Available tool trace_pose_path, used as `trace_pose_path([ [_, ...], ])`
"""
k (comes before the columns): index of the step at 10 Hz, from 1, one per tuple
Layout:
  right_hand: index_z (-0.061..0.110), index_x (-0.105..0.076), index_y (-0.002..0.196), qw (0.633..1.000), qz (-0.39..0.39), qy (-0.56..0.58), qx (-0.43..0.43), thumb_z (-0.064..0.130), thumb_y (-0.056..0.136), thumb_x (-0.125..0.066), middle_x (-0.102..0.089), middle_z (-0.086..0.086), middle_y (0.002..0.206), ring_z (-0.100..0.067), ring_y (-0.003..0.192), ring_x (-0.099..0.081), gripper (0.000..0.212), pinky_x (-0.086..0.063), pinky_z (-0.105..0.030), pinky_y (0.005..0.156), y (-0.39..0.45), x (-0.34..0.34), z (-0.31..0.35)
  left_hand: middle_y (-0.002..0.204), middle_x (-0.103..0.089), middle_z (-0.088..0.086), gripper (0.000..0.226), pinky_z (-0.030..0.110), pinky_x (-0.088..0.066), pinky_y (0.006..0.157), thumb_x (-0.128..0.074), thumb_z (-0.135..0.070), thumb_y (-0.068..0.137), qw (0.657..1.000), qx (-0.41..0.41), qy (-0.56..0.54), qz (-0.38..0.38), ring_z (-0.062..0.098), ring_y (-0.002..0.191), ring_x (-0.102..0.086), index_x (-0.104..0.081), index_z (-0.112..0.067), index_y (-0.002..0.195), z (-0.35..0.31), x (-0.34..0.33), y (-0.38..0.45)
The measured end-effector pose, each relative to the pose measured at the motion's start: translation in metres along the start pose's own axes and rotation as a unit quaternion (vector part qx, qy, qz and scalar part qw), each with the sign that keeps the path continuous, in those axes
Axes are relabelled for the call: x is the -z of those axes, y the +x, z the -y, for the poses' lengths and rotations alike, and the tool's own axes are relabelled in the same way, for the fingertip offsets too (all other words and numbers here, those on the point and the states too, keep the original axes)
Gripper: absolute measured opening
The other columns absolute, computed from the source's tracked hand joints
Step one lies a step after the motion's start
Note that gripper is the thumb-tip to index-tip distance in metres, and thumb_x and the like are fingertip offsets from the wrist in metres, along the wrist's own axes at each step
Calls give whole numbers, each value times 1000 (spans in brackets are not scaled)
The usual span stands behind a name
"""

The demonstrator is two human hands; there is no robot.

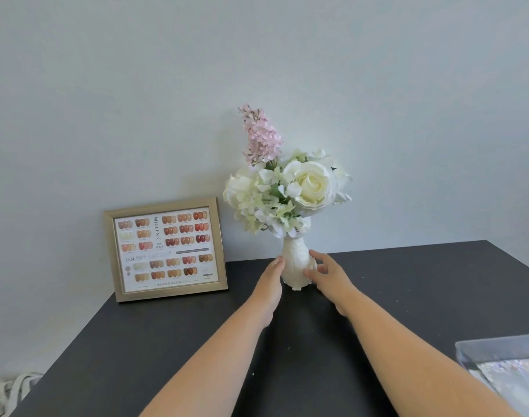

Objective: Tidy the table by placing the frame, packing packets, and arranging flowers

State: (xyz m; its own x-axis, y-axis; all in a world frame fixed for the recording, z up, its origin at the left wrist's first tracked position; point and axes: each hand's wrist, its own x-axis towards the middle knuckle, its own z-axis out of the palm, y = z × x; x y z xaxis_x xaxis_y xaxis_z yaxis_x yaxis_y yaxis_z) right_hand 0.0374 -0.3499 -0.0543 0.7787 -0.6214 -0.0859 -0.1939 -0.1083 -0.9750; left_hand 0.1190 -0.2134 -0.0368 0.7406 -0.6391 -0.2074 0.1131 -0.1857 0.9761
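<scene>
A white ribbed vase (294, 260) stands near the back of the dark table (197, 341), close to the wall. White roses and a pink sprig, the flowers (287, 188), fill it. My left hand (272, 284) touches the vase's left side with flat fingers. Against the vase's right side rests my right hand (326, 275), thumb and fingers spread around the base. A gold frame (166, 249) with a nail colour chart leans upright against the wall at the back left.
A clear plastic box (503, 371) with shiny contents sits at the table's right front edge. White fabric straps (10, 389) lie on the floor past the table's left edge. The pale wall runs directly behind the vase and frame.
</scene>
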Motion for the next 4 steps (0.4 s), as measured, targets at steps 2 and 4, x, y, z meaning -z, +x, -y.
trace_pose_path([
  [2, 37, -39, 143, 1000, 10, -9, 16, 19, 88, -66, -60, 7, 114, -14, 109, -55, 64, -42, -33, 96, 2, -4, -6, 158, -30, -5, 52, 40, -20, 117, -33, -46, 104, 999, -26, -34, 26, 20, 144, -30, -27, -31, 153, 3, 4, 1],
  [4, 42, -28, 146, 1000, 6, -17, 12, 23, 91, -59, -42, 0, 146, -19, 127, -44, 66, -38, -31, 98, -13, -17, -6, 154, -31, -15, 50, 41, -19, 119, -38, -47, 100, 994, -104, 39, 14, 10, 143, -27, -31, -40, 149, 38, 14, -11],
])
